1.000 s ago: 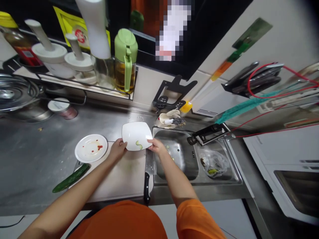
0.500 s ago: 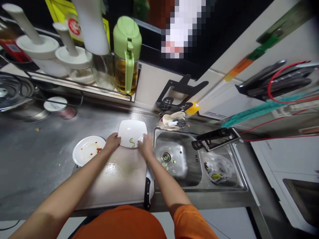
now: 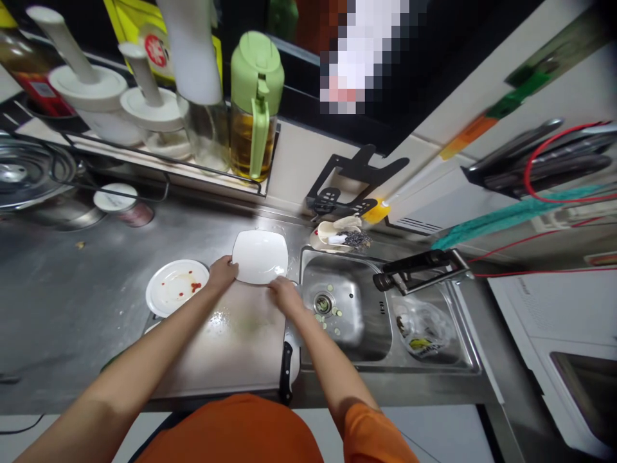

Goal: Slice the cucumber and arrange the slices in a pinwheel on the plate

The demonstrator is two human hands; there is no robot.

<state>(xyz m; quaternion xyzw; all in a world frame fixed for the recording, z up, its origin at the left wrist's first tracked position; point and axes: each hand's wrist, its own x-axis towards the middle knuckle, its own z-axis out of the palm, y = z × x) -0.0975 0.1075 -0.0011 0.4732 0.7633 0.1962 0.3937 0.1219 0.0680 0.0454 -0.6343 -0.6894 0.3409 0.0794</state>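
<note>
A squarish white plate (image 3: 260,254) lies at the back of the pale cutting board (image 3: 231,360). With its fingers closed on the plate's left rim is my left hand (image 3: 223,272). My right hand (image 3: 285,294) has its fingers closed at the near right corner of the same plate. No cucumber slices show on the plate's surface; whether any are under my fingers is hidden. Left of the board, a round white plate (image 3: 168,289) carries red sauce spots. A black-handled knife (image 3: 286,370) rests along the board's right edge.
To the right, the steel sink (image 3: 359,328) has cucumber slices around its drain, with a faucet (image 3: 414,267) above. A plastic bag (image 3: 424,328) sits in the side basin. Behind stand a green-lidded oil bottle (image 3: 255,109), white-lidded jars (image 3: 91,96) and a small tub (image 3: 123,204).
The cucumber slices seen on the squarish plate are no longer visible there. My right hand has shifted slightly down, to the plate's near right corner. The whole view has drifted slightly.
</note>
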